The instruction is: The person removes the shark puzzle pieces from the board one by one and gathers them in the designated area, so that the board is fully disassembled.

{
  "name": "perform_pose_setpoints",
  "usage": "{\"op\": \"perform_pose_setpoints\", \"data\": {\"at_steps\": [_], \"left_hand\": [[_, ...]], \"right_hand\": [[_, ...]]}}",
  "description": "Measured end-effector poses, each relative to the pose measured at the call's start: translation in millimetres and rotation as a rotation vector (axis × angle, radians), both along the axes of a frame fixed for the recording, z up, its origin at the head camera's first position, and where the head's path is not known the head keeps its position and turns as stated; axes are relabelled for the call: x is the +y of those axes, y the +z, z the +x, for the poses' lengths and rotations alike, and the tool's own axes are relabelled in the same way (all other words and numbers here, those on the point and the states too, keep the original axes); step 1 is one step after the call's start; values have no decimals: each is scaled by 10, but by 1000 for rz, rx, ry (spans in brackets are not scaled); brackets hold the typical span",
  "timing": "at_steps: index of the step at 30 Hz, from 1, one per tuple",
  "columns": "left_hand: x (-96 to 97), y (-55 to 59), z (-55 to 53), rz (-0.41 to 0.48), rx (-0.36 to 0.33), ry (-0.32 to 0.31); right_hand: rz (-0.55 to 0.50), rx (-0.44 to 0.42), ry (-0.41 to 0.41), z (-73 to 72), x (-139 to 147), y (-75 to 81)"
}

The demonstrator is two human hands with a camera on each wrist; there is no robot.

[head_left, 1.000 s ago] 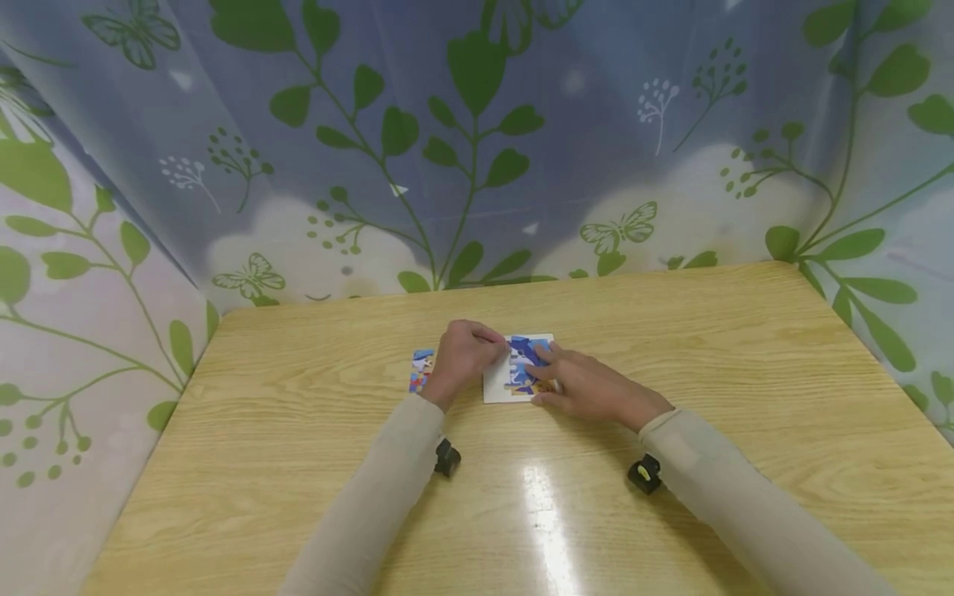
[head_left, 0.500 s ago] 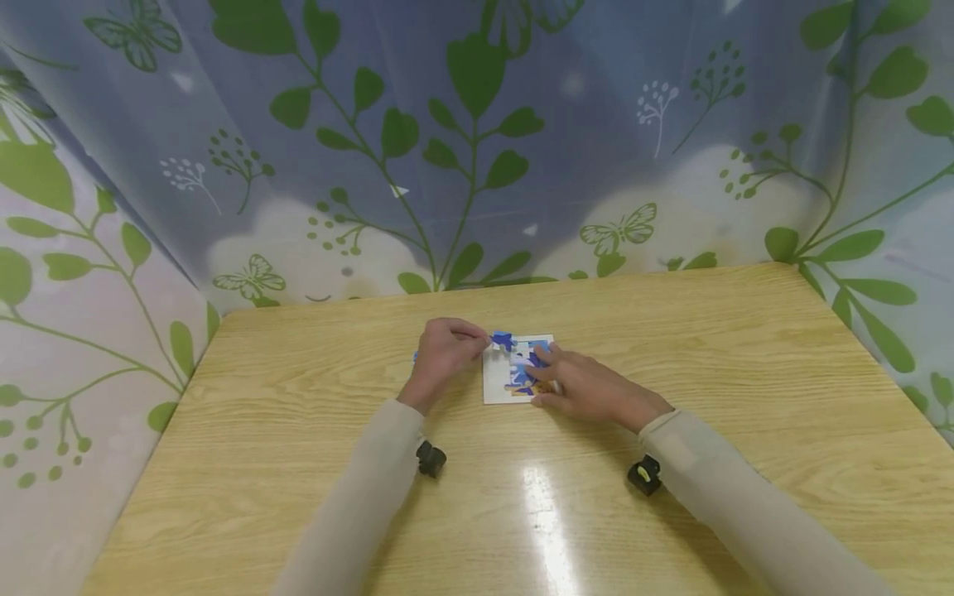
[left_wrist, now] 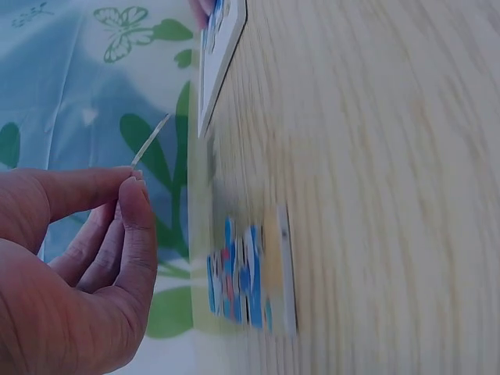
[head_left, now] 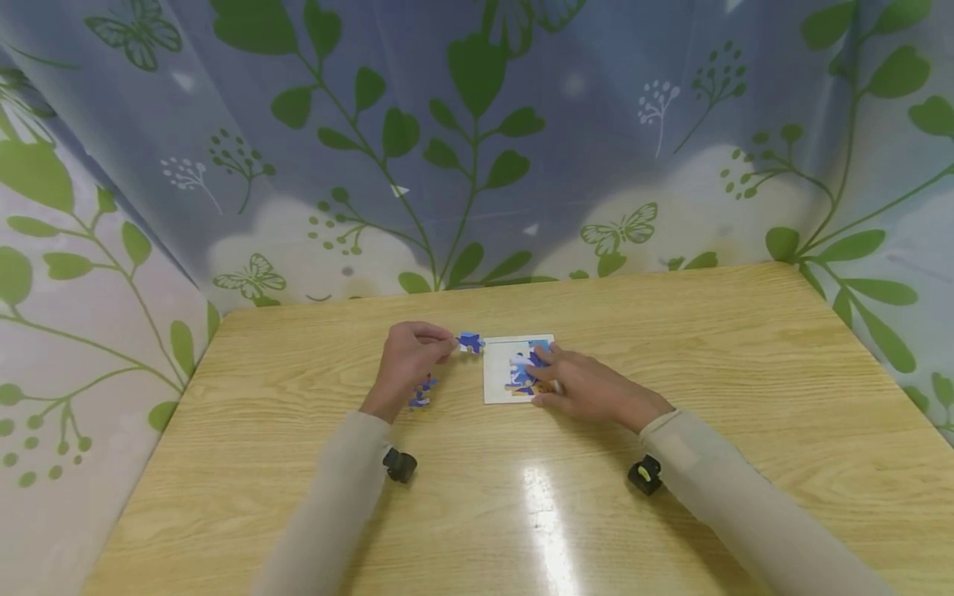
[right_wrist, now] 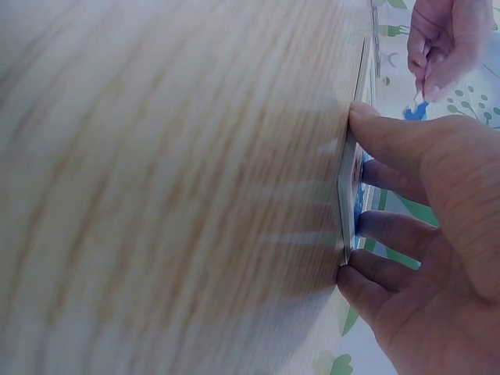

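In the head view my left hand [head_left: 413, 360] pinches a blue and white jigsaw piece [head_left: 470, 342] between thumb and fingertips, left of the white puzzle board [head_left: 495, 381]. The left wrist view shows that piece edge-on as a thin sliver [left_wrist: 151, 141]. My right hand [head_left: 589, 385] rests over the board's right side, thumb at its near edge, other fingers spread on the pieces and the edge. Blue and orange jigsaw pieces [head_left: 522, 377] fill part of the board's right half; the fingers hide some. The board's left part and upper middle show bare white.
More jigsaw pieces [head_left: 421, 397] lie on the wooden table [head_left: 298, 430] beside and partly behind my left hand. In the left wrist view these pieces [left_wrist: 246, 273] sit close together. A leaf-printed curtain [head_left: 477, 165] stands along the table's far edge.
My left hand has lifted the blue piece off the board's upper part and carried it left, baring white there. Loose pieces now show beside that hand. The right hand has stayed in place.
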State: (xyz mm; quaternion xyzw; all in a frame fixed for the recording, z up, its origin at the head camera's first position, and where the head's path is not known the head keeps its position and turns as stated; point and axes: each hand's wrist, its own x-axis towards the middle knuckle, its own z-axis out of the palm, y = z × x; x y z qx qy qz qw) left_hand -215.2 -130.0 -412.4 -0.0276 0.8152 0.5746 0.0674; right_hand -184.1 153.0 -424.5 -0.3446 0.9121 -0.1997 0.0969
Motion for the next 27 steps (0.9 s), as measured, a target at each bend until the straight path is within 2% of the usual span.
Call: {"op": "perform_pose_setpoints", "data": {"at_steps": [8,14,19,27], "left_hand": [[-138,4,24,-30,-15,38],[-179,-26,43,-18,-6,46],[-190,-42,48,-58,-18,60],[-219,-74,67,-75,-32,32]], "right_hand": [[-9,-11,-5,1,-3,-10],[-11,-11,-8,11,-8,5],[-8,-12,-9,11,-8,3],[1,3,-5,-3,-3,-18]]}}
